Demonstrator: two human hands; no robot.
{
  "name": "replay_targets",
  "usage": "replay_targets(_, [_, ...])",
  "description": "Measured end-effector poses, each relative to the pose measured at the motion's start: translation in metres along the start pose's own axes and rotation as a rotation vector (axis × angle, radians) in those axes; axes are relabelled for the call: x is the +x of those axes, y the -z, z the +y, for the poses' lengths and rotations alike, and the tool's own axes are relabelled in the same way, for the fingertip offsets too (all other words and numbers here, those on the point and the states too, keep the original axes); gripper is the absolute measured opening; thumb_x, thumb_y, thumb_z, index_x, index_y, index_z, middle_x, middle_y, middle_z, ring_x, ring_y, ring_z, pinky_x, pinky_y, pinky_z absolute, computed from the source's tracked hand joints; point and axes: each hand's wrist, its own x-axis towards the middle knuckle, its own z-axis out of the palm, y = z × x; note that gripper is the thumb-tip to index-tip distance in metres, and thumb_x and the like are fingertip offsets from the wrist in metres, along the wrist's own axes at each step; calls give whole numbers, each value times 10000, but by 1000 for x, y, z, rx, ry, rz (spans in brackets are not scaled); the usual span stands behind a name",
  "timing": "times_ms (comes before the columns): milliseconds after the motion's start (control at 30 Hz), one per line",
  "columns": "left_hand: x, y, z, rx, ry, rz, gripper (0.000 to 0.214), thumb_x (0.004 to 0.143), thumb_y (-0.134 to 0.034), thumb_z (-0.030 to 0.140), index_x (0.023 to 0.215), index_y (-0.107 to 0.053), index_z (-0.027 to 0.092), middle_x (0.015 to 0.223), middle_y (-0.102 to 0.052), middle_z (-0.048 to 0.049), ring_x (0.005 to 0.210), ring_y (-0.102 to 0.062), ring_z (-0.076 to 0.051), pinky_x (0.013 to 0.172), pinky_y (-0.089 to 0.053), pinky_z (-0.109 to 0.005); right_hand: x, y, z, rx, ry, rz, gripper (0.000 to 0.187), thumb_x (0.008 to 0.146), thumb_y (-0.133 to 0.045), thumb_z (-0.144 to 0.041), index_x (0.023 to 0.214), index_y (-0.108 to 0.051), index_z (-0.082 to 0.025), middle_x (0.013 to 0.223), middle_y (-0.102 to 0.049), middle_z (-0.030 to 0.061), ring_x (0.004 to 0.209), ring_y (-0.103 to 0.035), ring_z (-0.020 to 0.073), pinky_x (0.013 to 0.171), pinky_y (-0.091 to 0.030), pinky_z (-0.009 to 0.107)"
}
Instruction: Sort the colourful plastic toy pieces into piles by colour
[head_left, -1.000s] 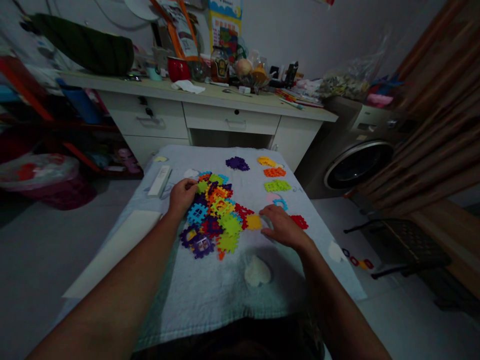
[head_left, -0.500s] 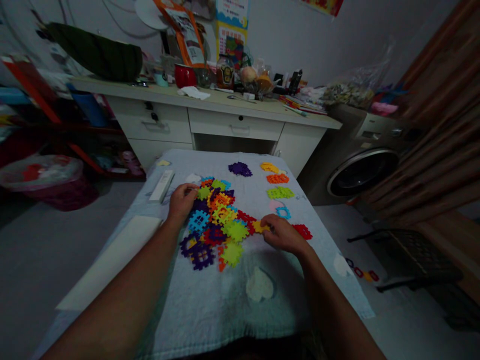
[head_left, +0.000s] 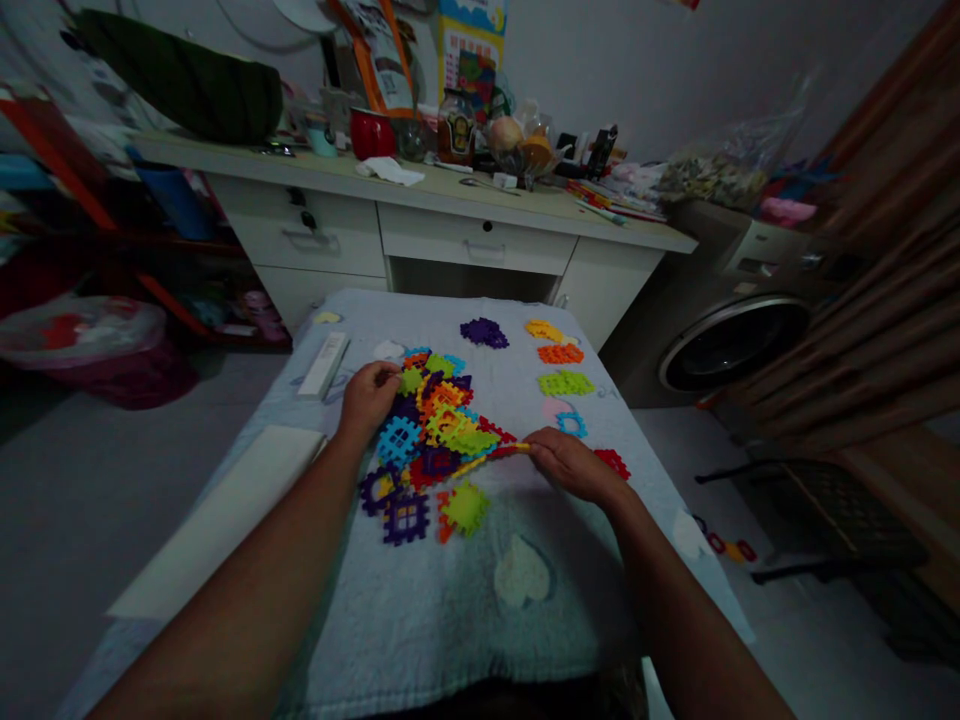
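A heap of colourful plastic interlocking building pieces [head_left: 439,405] lies on the cloth-covered table, with purple, blue, yellow, orange, red and green ones overlapping. My right hand [head_left: 566,462] pinches the end of a yellow interlocking piece [head_left: 520,448]. That piece is tilted edge-on, in line with red and yellow pieces reaching back into the heap. At the heap's left side is my left hand [head_left: 367,402], fingers curled together against a light green piece [head_left: 410,380]; what lies between the fingertips is hidden. A green piece [head_left: 466,508] rests at the near edge of the heap.
Sorted piles line the far and right sides: purple [head_left: 484,332], yellow [head_left: 543,330], orange [head_left: 561,354], green [head_left: 566,383], a blue piece [head_left: 571,424] and red [head_left: 613,462]. A white box [head_left: 324,366] and a white board [head_left: 225,520] lie left. Behind stands a desk [head_left: 480,235].
My right hand has tipped the yellow piece from lying flat to edge-on, raising the joined red and yellow pieces. A green piece on the heap has tilted. My left hand stays at the heap.
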Motion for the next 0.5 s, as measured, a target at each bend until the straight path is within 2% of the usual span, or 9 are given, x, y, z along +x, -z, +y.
replay_targets(133, [0, 1, 2, 17, 4, -10, 282, 733, -544, 361, 907, -675, 183, 887, -691, -26, 828, -628, -189, 833, -497, -305, 5, -2, -7, -125, -63, 40, 334, 1001, -325, -253, 964, -632, -128, 964, -627, 119, 900, -577, 203, 848, -453, 319])
replay_targets(233, [0, 0, 2, 11, 4, -6, 281, 724, -546, 354, 904, -675, 180, 899, -696, -28, 838, -633, -187, 835, -497, -298, 6, -6, -17, -165, -122, 45, 300, 979, -356, -201, 1110, -615, -125, 1039, -641, 119, 949, -588, 201, 864, -435, 305])
replay_targets(367, [-1, 0, 4, -30, -4, -2, 269, 722, -550, 358, 880, -672, 178, 874, -693, -26, 814, -632, -185, 814, -496, -294, 9, -12, -32, -284, -142, 12, 409, 940, -430, -189, 1338, -521, -196, 1134, -631, 108, 1032, -584, 216, 887, -411, 307])
replay_targets(500, [-3, 1, 7, -35, 10, -4, 264, 714, -550, 351, 871, -671, 177, 861, -690, -24, 790, -627, -182, 807, -489, -296, 17, -18, -41, -422, -146, -59, 366, 939, -496, -296, 1280, -580, -197, 1087, -640, 126, 997, -578, 249, 883, -398, 342])
